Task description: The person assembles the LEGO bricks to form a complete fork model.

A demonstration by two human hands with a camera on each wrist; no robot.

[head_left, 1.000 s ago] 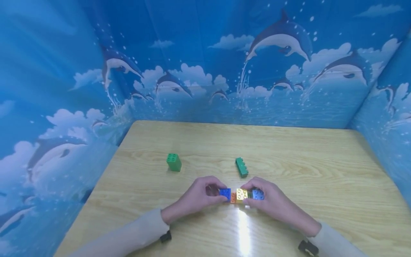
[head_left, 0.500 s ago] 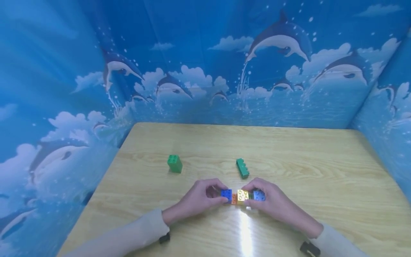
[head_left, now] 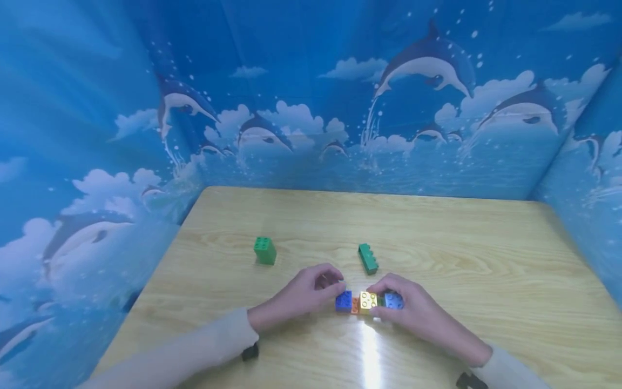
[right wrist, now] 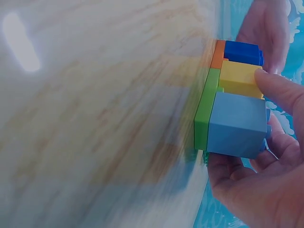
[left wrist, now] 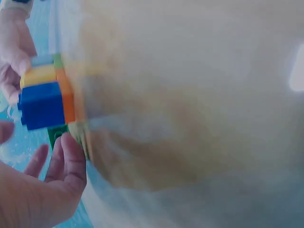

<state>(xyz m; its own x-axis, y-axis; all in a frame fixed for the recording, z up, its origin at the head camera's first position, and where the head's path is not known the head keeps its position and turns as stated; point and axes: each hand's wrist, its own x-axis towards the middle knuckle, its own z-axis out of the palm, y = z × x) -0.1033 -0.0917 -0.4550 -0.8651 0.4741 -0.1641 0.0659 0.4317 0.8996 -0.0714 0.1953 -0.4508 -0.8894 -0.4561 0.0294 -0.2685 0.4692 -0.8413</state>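
2 bare hands work low in my head view, right of centre. On my feed, the right hand point(head_left: 410, 301) pinches the yellow block point(head_left: 367, 303) between thumb and finger. The left hand point(head_left: 307, 292) is loose, its fingers bent with a gap between them and the thumb; it is just beside the dark blue block point(head_left: 343, 302), and I cannot tell if its thumb touches it.

Those 2 blocks belong to a joined row of 5 pieces lying just below the middle of the frame, right of centre. My right wrist view shows the light blue block point(right wrist: 237, 124) on a green base point(right wrist: 205, 114), the dark blue block on an orange base point(right wrist: 217, 56), and the yellow block across where the 2 bases meet.

Farther out, I see a dark green brick point(head_left: 368, 259) on its side above the row, studs facing right. A tall green block point(head_left: 264, 251) stands upright left of centre. Both rest on the wood-grain table point(head_left: 461, 243). A blue curtain point(head_left: 301, 48) printed with dolphins fills the upper frame, and pale sleeves point(head_left: 194, 351) enter from the bottom.
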